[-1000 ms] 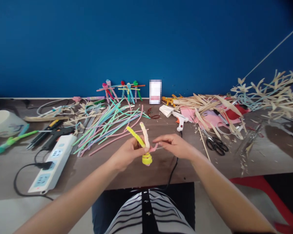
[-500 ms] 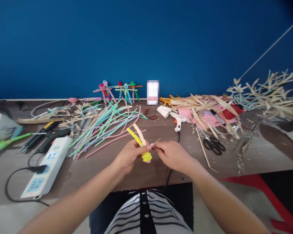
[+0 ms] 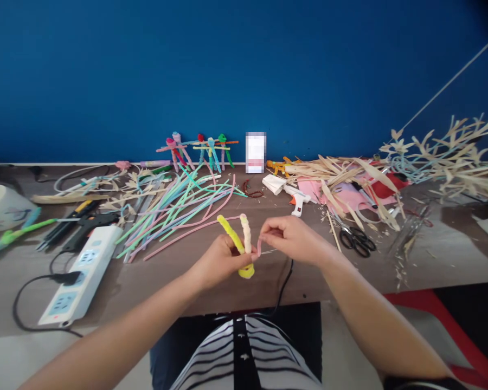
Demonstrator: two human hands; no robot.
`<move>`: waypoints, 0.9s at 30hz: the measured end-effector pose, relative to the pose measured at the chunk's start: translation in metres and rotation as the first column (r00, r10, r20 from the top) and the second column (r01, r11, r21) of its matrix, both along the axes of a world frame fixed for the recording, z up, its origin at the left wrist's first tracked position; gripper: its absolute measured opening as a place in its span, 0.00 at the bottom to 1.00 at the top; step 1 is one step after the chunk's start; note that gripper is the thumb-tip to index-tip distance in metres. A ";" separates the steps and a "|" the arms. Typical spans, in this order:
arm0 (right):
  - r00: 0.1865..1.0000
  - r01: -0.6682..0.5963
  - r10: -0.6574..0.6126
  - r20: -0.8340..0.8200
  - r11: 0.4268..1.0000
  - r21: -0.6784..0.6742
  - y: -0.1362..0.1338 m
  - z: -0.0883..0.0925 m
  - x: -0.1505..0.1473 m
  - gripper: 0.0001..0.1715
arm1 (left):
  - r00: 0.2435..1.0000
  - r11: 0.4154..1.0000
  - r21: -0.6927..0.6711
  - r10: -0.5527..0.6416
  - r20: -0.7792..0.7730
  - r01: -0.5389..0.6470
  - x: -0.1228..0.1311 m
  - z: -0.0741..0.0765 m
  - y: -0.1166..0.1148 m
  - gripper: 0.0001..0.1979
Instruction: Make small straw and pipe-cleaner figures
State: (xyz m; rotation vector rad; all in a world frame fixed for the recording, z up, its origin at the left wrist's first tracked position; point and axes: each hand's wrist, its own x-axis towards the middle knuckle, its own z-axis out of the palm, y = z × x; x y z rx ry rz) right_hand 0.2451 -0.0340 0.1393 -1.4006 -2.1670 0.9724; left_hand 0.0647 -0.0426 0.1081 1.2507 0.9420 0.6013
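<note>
1. Left hand (image 3: 218, 264) clamped on an upright yellow-and-cream pipe-cleaner loop (image 3: 236, 238), yellow coil (image 3: 246, 271) at its base.
2. Right hand (image 3: 293, 239) pinches a pink pipe-cleaner end (image 3: 259, 247) beside it (both raised above the table (image 3: 154, 287), loose pipe cleaners (image 3: 179, 219) beyond).

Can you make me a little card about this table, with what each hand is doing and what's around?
Left hand: holds a yellow pipe cleaner and a cream pipe cleaner
Right hand: pinches a pink pipe cleaner
Beside the hands: pile of pastel pipe cleaners
Right side: hot glue gun, scissors
Left side: power strip
By the wall: pipe cleaner figures
</note>
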 end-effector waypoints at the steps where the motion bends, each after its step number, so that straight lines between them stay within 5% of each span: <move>1: 0.998 -0.027 0.023 -0.058 0.997 -0.073 0.006 -0.008 0.002 0.12 | 1.000 0.999 -0.029 0.016 0.015 -0.016 0.000 0.001 0.000 0.10; 6: 0.994 -0.092 0.081 -0.067 0.979 -0.183 0.006 -0.037 -0.002 0.18 | 0.989 0.987 -0.068 0.145 0.037 -0.143 0.000 -0.006 0.007 0.12; 10: 0.985 -0.099 0.099 0.143 0.995 -0.001 -0.012 -0.026 -0.013 0.15 | 0.971 0.970 0.110 0.225 -0.076 -0.216 0.001 -0.019 0.019 0.11; 13: 0.971 -0.085 0.051 0.233 0.987 0.139 -0.012 -0.012 -0.013 0.14 | 0.976 0.978 0.146 0.168 -0.138 -0.148 0.003 -0.023 0.025 0.09; 16: 0.994 0.010 -0.024 0.109 0.993 0.120 0.004 -0.010 -0.004 0.11 | 0.991 0.993 0.105 0.060 -0.122 -0.048 0.004 -0.017 0.025 0.07; 21: 0.975 0.024 -0.054 -0.214 0.990 -0.137 0.026 -0.037 0.008 0.13 | 0.999 0.998 -0.043 0.043 0.007 -0.043 0.003 -0.005 0.022 0.10; 24: 0.982 -0.028 -0.002 -0.187 0.987 -0.160 0.016 -0.049 0.002 0.15 | 0.992 0.989 -0.068 0.129 0.000 -0.129 0.002 -0.007 0.023 0.11; 27: 0.999 -0.052 0.051 -0.019 0.997 -0.062 -0.004 -0.041 -0.006 0.16 | 0.975 0.977 0.002 0.211 -0.070 -0.212 0.001 -0.014 0.026 0.10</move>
